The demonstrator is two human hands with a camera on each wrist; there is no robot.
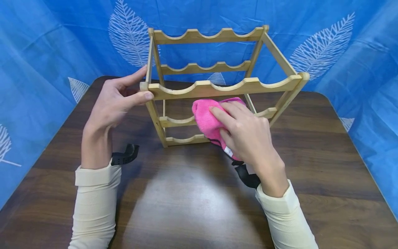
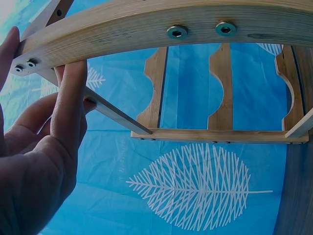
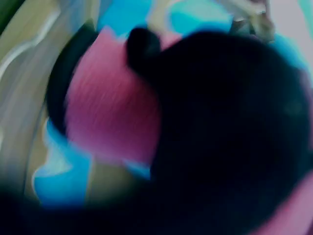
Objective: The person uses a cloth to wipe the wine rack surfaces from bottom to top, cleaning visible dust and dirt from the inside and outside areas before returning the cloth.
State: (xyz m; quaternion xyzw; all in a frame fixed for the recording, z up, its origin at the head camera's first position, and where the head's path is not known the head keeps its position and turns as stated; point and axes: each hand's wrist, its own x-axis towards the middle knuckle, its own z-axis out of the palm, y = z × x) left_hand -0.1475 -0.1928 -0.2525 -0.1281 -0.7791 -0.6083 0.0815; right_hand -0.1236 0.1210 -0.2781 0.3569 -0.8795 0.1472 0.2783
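Observation:
A light wooden wine rack with scalloped rails stands on the table. At its upper left front corner my left hand holds the frame, thumb on the front and fingers behind. In the left wrist view, the fingers lie against the post with its bolt heads. My right hand grips a bunched pink cloth in front of the rack's middle rail, below the top front rail. Pink cloth also fills part of the blurred right wrist view, where a dark shape hides most of the hand.
The dark brown wooden table has rounded far corners. Behind it hangs a blue curtain with white leaf prints, close to the rack's back. Black straps sit at both wrists.

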